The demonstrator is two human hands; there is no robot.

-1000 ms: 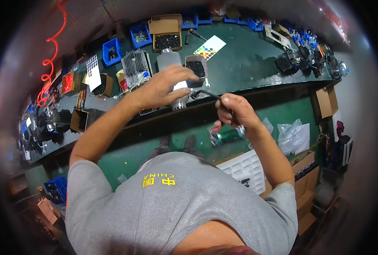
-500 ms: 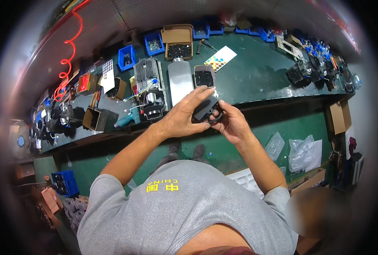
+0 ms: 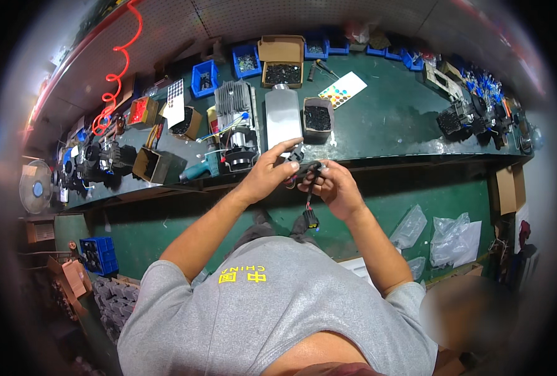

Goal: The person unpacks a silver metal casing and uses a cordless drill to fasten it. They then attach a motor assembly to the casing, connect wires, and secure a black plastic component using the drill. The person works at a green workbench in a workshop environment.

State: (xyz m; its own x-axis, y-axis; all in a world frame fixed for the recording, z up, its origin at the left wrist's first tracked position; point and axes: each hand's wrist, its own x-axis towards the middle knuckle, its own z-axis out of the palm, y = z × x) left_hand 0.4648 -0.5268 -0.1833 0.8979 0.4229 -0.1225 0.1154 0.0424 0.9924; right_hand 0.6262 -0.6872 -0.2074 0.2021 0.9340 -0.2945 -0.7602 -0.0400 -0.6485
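In front of the bench edge, my left hand [image 3: 266, 178] is closed on a dark boxy part [image 3: 296, 154], thumb and fingers at its sides. My right hand [image 3: 340, 188], close beside it, pinches a black cable [image 3: 310, 195]. A black plug connector [image 3: 311, 219] hangs from the cable below the hands, with red wires showing just above it. Fingers cover much of the boxy part, so where the cable joins it is hidden. Beyond my left hand lies a silver metal housing [image 3: 283, 116]; left of it stands a finned motor unit [image 3: 236, 119] with loose wires.
On the green bench [image 3: 391, 125] are a small carton of black parts [image 3: 318, 119], an open cardboard box [image 3: 283, 74], blue bins [image 3: 247, 61] and a sticker sheet [image 3: 341, 91]. A teal power tool [image 3: 198, 168] lies at the front edge. Plastic bags [image 3: 451, 238] lie at right, below the bench.
The dark boxy part has turned between my hands and shows less of its face. My right hand now grips the cable, and the connector hangs into view. The bench has shifted rightward in the picture.
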